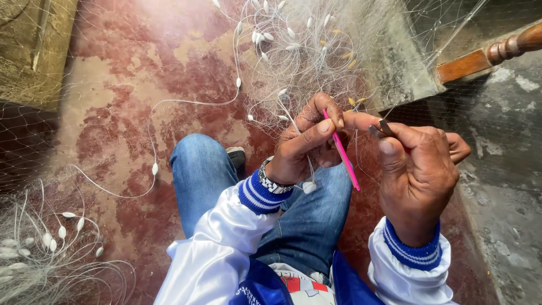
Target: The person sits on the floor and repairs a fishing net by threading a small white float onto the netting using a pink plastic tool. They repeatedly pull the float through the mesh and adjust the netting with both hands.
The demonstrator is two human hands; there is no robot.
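Observation:
My left hand [302, 147] pinches a thin pink netting needle [342, 153] together with strands of fine white fishing net [305, 51]. My right hand [418, 169] sits just to its right, fingers closed on a small dark tool [379, 130] and on the net line. Both hands hover above my knee in blue jeans [209, 169]. Small white floats [309, 187] hang on the cord below my left hand. I wear a metal wristwatch [270, 182] and white sleeves with blue striped cuffs.
A worn red-painted concrete floor [130, 85] lies beneath. More bundled net with white floats [39, 248] is piled at the lower left. A turned wooden furniture leg [491, 56] sticks in at the upper right. A grey concrete step [502, 186] runs along the right.

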